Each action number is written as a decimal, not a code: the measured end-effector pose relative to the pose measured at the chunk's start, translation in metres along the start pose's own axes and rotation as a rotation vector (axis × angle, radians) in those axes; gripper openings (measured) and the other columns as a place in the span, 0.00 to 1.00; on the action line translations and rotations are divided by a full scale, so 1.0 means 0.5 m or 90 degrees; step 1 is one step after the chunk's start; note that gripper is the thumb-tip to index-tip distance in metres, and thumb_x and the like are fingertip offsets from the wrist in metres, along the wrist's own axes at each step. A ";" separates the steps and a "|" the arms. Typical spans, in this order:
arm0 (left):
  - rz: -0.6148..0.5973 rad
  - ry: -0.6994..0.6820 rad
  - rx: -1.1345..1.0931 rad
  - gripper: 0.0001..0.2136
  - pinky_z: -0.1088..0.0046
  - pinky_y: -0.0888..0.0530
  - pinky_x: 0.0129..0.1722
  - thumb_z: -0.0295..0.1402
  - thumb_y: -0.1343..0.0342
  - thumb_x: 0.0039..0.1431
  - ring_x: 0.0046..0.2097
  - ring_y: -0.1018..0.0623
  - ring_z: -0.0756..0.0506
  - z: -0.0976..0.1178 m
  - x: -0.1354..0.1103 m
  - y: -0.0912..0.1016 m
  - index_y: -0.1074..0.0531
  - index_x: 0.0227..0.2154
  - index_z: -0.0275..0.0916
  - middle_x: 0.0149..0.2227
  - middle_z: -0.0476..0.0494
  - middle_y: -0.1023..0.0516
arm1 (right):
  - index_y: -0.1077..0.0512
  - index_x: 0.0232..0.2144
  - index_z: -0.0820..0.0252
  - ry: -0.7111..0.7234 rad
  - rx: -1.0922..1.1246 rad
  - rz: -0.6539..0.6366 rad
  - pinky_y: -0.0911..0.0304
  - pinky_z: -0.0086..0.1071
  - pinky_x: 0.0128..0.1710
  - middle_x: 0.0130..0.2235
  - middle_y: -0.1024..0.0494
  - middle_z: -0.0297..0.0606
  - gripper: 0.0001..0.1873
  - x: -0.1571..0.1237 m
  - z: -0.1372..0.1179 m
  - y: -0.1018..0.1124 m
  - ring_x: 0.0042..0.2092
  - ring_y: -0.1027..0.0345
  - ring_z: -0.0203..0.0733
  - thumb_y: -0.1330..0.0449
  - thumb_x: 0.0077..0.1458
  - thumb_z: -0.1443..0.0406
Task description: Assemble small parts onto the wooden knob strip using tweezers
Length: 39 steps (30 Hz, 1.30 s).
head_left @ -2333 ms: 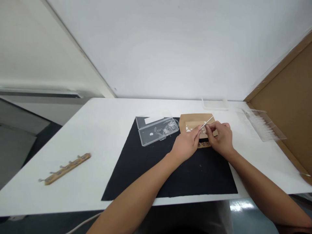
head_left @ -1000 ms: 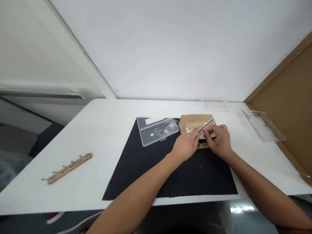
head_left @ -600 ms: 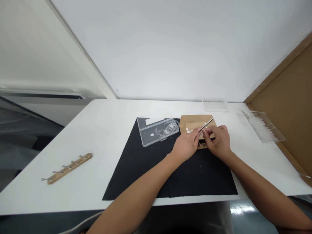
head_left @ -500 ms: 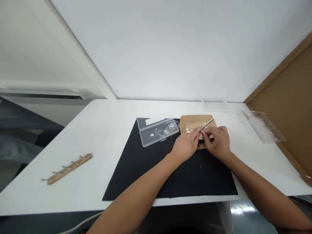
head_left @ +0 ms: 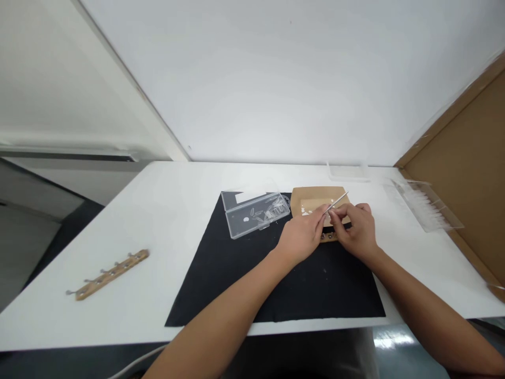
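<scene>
My left hand (head_left: 303,232) is closed on a thin metal rod (head_left: 340,198) that slants up to the right past the fingertips. Close against it, my right hand (head_left: 358,230) pinches with thumb and fingers; whatever lies between them is too small to make out. Just below the fingers, a wooden strip with metal studs (head_left: 326,237) shows in part on the black mat (head_left: 315,289). Behind both hands is a brown kraft piece (head_left: 317,192) with a clear area holding small white bits, partly covered by my fingers.
An opened clear plastic case (head_left: 240,227) with small clear pieces lies left of my hands. A wooden strip with metal pegs (head_left: 112,272) rests at the table's left. On the right is a clear tray (head_left: 424,205) of pale slivers; a clear container (head_left: 347,172) stands behind.
The rod's angle has shifted slightly, and my right hand has moved a little to the right. A person's grey-clothed leg at the far left has gone from view.
</scene>
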<state>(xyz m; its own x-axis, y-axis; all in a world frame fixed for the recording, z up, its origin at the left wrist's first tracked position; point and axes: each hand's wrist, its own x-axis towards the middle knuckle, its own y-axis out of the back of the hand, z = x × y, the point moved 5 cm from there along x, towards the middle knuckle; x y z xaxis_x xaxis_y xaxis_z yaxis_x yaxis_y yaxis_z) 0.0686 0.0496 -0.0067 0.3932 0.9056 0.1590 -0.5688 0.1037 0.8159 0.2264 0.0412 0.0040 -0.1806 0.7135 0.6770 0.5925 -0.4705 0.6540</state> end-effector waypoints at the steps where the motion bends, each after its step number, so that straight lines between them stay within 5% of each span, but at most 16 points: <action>1: -0.004 0.010 0.015 0.21 0.63 0.20 0.49 0.40 0.58 0.78 0.45 0.14 0.39 0.001 0.000 0.003 0.34 0.68 0.49 0.49 0.41 0.15 | 0.30 0.32 0.54 -0.006 0.002 0.007 0.42 0.42 0.42 0.29 0.19 0.30 0.11 -0.001 0.001 0.002 0.28 0.27 0.39 0.39 0.68 0.60; 9: 0.068 0.147 0.133 0.23 0.67 0.23 0.40 0.37 0.59 0.78 0.37 0.16 0.40 -0.037 0.010 0.051 0.42 0.72 0.51 0.36 0.43 0.17 | 0.29 0.33 0.53 -0.025 0.023 0.012 0.41 0.43 0.43 0.29 0.19 0.29 0.08 -0.008 0.000 0.006 0.29 0.25 0.40 0.37 0.67 0.62; 14: 0.083 0.227 0.218 0.25 0.62 0.23 0.40 0.31 0.57 0.75 0.36 0.18 0.39 -0.073 0.013 0.074 0.40 0.70 0.54 0.40 0.38 0.18 | 0.30 0.32 0.54 -0.030 0.038 -0.002 0.41 0.43 0.43 0.29 0.20 0.29 0.09 -0.010 0.001 0.001 0.30 0.25 0.40 0.36 0.66 0.61; 23: 0.020 0.340 0.301 0.34 0.64 0.21 0.40 0.21 0.56 0.68 0.40 0.16 0.38 -0.102 0.011 0.096 0.54 0.75 0.37 0.43 0.31 0.19 | 0.30 0.32 0.53 -0.048 0.040 -0.012 0.39 0.43 0.44 0.28 0.20 0.29 0.10 -0.011 0.009 0.000 0.29 0.27 0.40 0.37 0.66 0.60; 27: 0.003 0.386 0.350 0.27 0.65 0.21 0.41 0.21 0.57 0.69 0.44 0.16 0.37 -0.116 0.005 0.090 0.44 0.70 0.32 0.44 0.28 0.20 | 0.30 0.32 0.53 -0.054 0.051 -0.019 0.39 0.43 0.44 0.28 0.21 0.29 0.10 -0.013 0.012 -0.003 0.29 0.28 0.40 0.37 0.66 0.60; 32: 0.097 0.337 0.408 0.16 0.60 0.24 0.46 0.22 0.57 0.68 0.52 0.22 0.32 -0.110 -0.002 0.084 0.27 0.51 0.31 0.49 0.26 0.25 | 0.30 0.33 0.53 -0.056 0.052 -0.030 0.40 0.43 0.44 0.28 0.21 0.29 0.09 -0.013 0.015 -0.007 0.29 0.27 0.41 0.37 0.66 0.60; 39: 0.242 0.210 0.418 0.10 0.52 0.31 0.54 0.29 0.48 0.64 0.50 0.28 0.31 -0.060 -0.005 0.095 0.27 0.44 0.32 0.46 0.28 0.28 | 0.29 0.34 0.53 -0.010 0.045 -0.045 0.41 0.42 0.43 0.31 0.19 0.30 0.09 -0.017 0.010 -0.010 0.31 0.26 0.41 0.36 0.67 0.60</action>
<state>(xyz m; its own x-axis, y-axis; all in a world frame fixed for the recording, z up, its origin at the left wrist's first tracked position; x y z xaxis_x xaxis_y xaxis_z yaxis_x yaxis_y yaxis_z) 0.0189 0.0643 0.0151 -0.0307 0.9150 0.4023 -0.0425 -0.4033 0.9141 0.2289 0.0403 -0.0070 -0.2119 0.7519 0.6243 0.6326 -0.3814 0.6740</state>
